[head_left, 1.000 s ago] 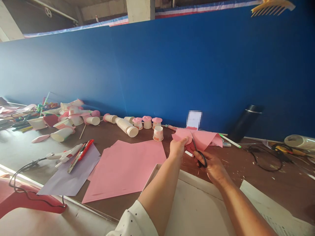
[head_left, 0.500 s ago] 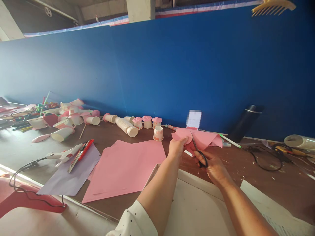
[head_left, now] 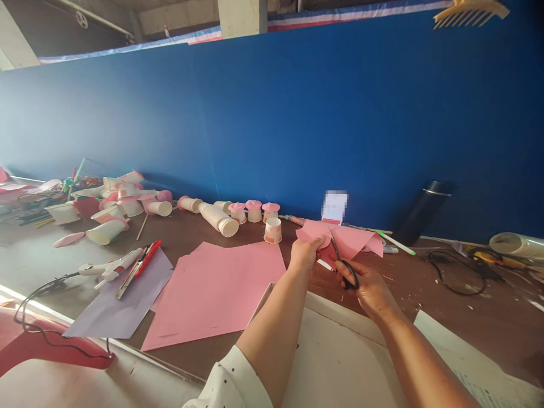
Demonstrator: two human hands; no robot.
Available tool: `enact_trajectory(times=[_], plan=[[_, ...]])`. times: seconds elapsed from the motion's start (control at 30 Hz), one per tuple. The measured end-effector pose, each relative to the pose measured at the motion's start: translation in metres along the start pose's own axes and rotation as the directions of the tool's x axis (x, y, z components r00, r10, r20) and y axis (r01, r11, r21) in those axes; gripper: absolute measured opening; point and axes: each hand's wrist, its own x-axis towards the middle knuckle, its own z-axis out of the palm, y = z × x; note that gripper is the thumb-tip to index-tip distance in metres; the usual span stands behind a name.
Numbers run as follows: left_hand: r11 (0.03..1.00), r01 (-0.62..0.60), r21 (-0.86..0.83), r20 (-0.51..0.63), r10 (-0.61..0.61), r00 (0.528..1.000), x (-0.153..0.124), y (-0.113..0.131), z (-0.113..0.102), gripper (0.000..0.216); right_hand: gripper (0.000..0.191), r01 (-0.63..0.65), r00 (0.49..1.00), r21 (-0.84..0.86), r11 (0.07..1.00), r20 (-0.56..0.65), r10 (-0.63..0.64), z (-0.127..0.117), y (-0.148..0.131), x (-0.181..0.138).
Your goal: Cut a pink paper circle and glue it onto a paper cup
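My left hand (head_left: 305,253) pinches a sheet of pink paper (head_left: 352,239) by its left part, thumb on top. The sheet is held above the table and curls at its right end. In my right hand (head_left: 368,286) are black-handled scissors (head_left: 349,275), fingers closed round the loops. Their blades point up and away from me and lie across the pink paper beside my left thumb. Just left of the hands, a paper cup (head_left: 272,231) stands upright with its mouth up. Part of the left fingers is hidden behind the paper.
Pink sheets (head_left: 216,294) lie to the left, near a purple sheet (head_left: 123,300) bearing a red utility knife (head_left: 139,268) and a white glue gun (head_left: 111,266). Stacked paper cups (head_left: 219,220) lie behind. A black bottle (head_left: 425,212) and a cable (head_left: 457,283) are at right.
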Motion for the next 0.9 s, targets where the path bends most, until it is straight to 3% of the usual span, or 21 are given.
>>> enact_trajectory(times=[0.73, 0.9], plan=[[0.999, -0.018, -0.028, 0.005, 0.018, 1.0, 0.0003, 0.0034, -0.0004, 0.025, 0.037, 0.016, 1.0, -0.073, 0.997, -0.015, -0.017, 0.0013, -0.0026, -0.0012], [0.999, -0.005, -0.052, 0.014, 0.006, 1.0, -0.0009, 0.0061, 0.0009, 0.022, 0.033, -0.002, 1.0, -0.007, 1.0, -0.007, 0.002, 0.0001, 0.0017, 0.0002]])
